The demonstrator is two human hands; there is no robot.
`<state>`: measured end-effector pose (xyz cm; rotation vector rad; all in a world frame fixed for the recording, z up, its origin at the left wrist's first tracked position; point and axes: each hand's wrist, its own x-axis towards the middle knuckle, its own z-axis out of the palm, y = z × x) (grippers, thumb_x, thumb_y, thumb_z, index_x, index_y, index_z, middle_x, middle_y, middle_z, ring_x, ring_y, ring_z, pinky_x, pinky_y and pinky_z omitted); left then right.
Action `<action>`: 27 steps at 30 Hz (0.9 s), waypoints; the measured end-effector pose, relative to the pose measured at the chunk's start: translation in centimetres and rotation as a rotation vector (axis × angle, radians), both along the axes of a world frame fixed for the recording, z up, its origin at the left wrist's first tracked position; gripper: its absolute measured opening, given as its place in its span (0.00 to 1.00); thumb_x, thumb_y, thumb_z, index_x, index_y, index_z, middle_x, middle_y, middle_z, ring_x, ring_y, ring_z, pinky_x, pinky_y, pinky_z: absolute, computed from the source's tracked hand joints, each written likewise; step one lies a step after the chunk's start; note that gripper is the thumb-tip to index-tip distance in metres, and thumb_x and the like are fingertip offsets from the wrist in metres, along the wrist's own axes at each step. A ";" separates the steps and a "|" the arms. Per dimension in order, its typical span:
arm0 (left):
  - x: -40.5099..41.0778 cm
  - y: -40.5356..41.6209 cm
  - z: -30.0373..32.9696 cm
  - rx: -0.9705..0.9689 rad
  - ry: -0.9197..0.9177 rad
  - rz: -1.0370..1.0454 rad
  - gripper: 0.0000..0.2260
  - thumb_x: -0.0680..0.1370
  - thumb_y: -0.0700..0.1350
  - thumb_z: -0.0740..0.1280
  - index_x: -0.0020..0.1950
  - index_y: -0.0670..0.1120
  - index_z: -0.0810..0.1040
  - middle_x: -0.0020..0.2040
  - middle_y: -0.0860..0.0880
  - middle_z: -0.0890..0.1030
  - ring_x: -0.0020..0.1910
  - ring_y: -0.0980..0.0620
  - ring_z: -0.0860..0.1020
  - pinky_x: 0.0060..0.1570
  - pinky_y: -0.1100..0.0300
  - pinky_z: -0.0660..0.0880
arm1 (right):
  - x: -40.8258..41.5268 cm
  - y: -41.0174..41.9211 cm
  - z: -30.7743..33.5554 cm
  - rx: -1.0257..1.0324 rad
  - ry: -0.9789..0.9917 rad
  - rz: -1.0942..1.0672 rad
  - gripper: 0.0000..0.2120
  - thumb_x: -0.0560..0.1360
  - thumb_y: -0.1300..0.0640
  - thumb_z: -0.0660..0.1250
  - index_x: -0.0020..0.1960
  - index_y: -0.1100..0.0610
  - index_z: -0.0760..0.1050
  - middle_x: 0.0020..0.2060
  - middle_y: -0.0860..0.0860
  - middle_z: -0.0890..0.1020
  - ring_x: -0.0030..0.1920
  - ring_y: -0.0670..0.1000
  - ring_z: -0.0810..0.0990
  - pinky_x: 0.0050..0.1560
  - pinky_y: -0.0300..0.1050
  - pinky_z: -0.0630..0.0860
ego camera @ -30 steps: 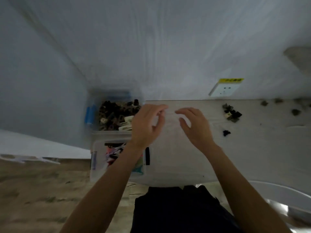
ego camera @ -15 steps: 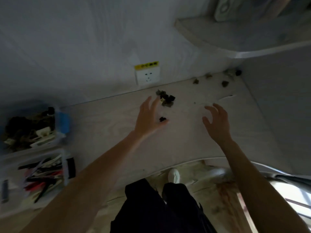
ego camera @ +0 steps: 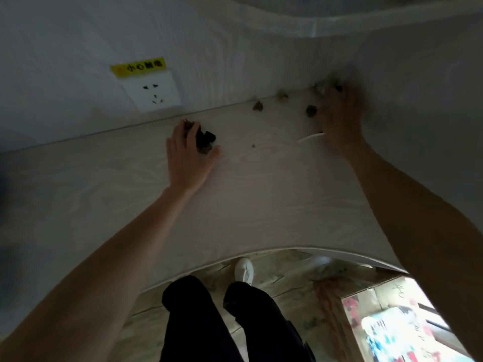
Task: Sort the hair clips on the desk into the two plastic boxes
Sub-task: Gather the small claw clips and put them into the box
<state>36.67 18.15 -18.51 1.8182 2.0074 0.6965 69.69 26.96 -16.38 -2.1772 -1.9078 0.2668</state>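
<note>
A cluster of dark hair clips (ego camera: 206,141) lies on the pale wooden desk (ego camera: 261,194) below the wall socket. My left hand (ego camera: 187,158) lies over it, fingers curled round its left side and thumb hooked under its right. My right hand (ego camera: 339,118), blurred by motion, stretches to the desk's far right corner, fingertips at a few small brownish clips (ego camera: 320,87). Three more small clips (ego camera: 311,110) (ego camera: 258,105) (ego camera: 282,94) lie loose along the back edge. Neither plastic box is in view.
A white wall socket (ego camera: 153,91) with a yellow warning label sits on the back wall. A curved shelf (ego camera: 313,24) overhangs the top right. Below the desk's curved front edge are my legs, a white shoe and a cardboard box (ego camera: 392,325) on the floor.
The view swung right, away from the boxes. My left hand moved forward onto the dark clip cluster and curled round it. My right hand reached far into the back right corner.
</note>
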 end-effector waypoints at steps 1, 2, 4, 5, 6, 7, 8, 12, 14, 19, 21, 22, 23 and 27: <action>0.2 0.3 -0.2 0.020 0.000 0.000 0.30 0.76 0.58 0.63 0.73 0.48 0.60 0.76 0.42 0.56 0.74 0.43 0.55 0.73 0.44 0.51 | 0.3 1.0 -0.2 0.024 0.068 0.000 0.32 0.73 0.42 0.45 0.71 0.58 0.64 0.69 0.66 0.65 0.70 0.65 0.63 0.71 0.55 0.59; 0.3 0.6 -0.3 0.031 0.005 -0.003 0.29 0.76 0.58 0.63 0.73 0.48 0.61 0.75 0.43 0.57 0.74 0.44 0.55 0.74 0.44 0.50 | 0.4 1.8 -0.2 0.053 0.133 0.007 0.31 0.73 0.44 0.48 0.69 0.60 0.66 0.67 0.65 0.68 0.68 0.64 0.66 0.69 0.54 0.62; 0.2 0.8 -0.7 0.045 0.011 -0.007 0.28 0.76 0.57 0.63 0.72 0.48 0.62 0.75 0.43 0.57 0.74 0.45 0.55 0.74 0.44 0.48 | 0.0 2.9 0.1 0.044 0.276 0.018 0.27 0.74 0.48 0.53 0.68 0.61 0.66 0.64 0.64 0.71 0.64 0.61 0.70 0.66 0.49 0.64; 0.2 0.8 -0.8 0.054 0.003 -0.009 0.27 0.76 0.57 0.63 0.72 0.48 0.62 0.75 0.43 0.58 0.75 0.45 0.55 0.74 0.44 0.46 | -0.4 3.0 0.3 0.031 0.326 0.028 0.25 0.75 0.51 0.55 0.69 0.61 0.65 0.64 0.63 0.71 0.65 0.60 0.70 0.65 0.46 0.64; 0.2 0.8 -0.8 0.058 -0.009 -0.014 0.27 0.76 0.57 0.62 0.72 0.48 0.62 0.75 0.43 0.58 0.75 0.46 0.55 0.74 0.45 0.45 | -0.8 2.9 0.4 0.027 0.346 0.049 0.23 0.76 0.54 0.57 0.69 0.61 0.65 0.64 0.63 0.71 0.65 0.59 0.70 0.65 0.45 0.64; 0.2 0.6 -0.8 0.064 -0.015 -0.020 0.27 0.76 0.57 0.62 0.72 0.48 0.63 0.75 0.43 0.59 0.75 0.46 0.56 0.74 0.46 0.44 | -1.4 2.6 0.3 0.035 0.349 0.072 0.22 0.76 0.55 0.57 0.67 0.62 0.66 0.62 0.64 0.72 0.63 0.61 0.70 0.65 0.47 0.64; 0.1 0.6 -0.8 0.071 -0.015 -0.026 0.26 0.76 0.57 0.62 0.72 0.48 0.63 0.75 0.44 0.59 0.74 0.46 0.56 0.74 0.46 0.44 | -2.2 2.2 0.2 0.050 0.338 0.123 0.22 0.75 0.53 0.56 0.66 0.63 0.68 0.60 0.65 0.74 0.62 0.63 0.71 0.64 0.50 0.66; 0.2 0.3 -0.5 0.063 -0.020 -0.040 0.26 0.75 0.58 0.59 0.71 0.49 0.65 0.74 0.44 0.61 0.74 0.46 0.59 0.74 0.44 0.48 | -6.5 -0.7 -0.4 -0.010 0.267 0.486 0.22 0.77 0.50 0.57 0.68 0.58 0.67 0.69 0.58 0.66 0.71 0.58 0.60 0.73 0.48 0.53; 0.2 0.2 -0.4 0.054 -0.035 -0.046 0.26 0.75 0.58 0.59 0.70 0.49 0.66 0.73 0.44 0.62 0.73 0.46 0.59 0.73 0.43 0.51 | -8.9 -2.2 -0.7 -0.054 0.272 0.632 0.21 0.77 0.51 0.59 0.69 0.55 0.67 0.71 0.53 0.61 0.72 0.51 0.52 0.73 0.44 0.47; 0.1 -0.3 -0.1 0.054 -0.089 -0.033 0.28 0.74 0.58 0.61 0.71 0.49 0.64 0.73 0.44 0.63 0.71 0.45 0.60 0.72 0.45 0.57 | -10.6 -2.0 -0.1 0.113 0.401 0.542 0.20 0.78 0.46 0.54 0.62 0.55 0.74 0.69 0.56 0.68 0.71 0.54 0.61 0.73 0.44 0.54; -0.1 -0.5 0.0 0.054 -0.101 -0.027 0.29 0.74 0.58 0.61 0.72 0.49 0.62 0.73 0.44 0.62 0.72 0.45 0.60 0.72 0.46 0.58 | -10.5 -1.0 0.5 0.116 0.362 0.380 0.22 0.78 0.47 0.51 0.64 0.58 0.72 0.69 0.58 0.68 0.70 0.57 0.63 0.70 0.42 0.55; -0.1 -0.6 0.0 0.055 -0.100 -0.027 0.29 0.74 0.58 0.61 0.72 0.49 0.62 0.73 0.44 0.62 0.72 0.45 0.60 0.72 0.47 0.58 | -10.7 -0.5 0.4 0.069 0.304 0.336 0.23 0.78 0.48 0.49 0.67 0.58 0.70 0.70 0.59 0.67 0.70 0.58 0.63 0.71 0.44 0.55; -0.1 -0.6 0.1 0.056 -0.099 -0.029 0.30 0.74 0.58 0.61 0.72 0.49 0.62 0.73 0.44 0.62 0.72 0.45 0.60 0.72 0.47 0.58 | -11.2 -0.3 0.2 0.023 0.241 0.340 0.25 0.78 0.47 0.46 0.68 0.58 0.68 0.70 0.60 0.67 0.71 0.58 0.63 0.71 0.47 0.55; 0.0 -0.2 0.4 0.071 -0.116 -0.045 0.30 0.74 0.57 0.61 0.73 0.47 0.62 0.74 0.43 0.61 0.72 0.45 0.60 0.72 0.48 0.57 | -14.6 -0.4 -0.9 -0.061 0.198 0.368 0.31 0.73 0.40 0.41 0.68 0.51 0.67 0.69 0.53 0.70 0.70 0.54 0.66 0.69 0.59 0.60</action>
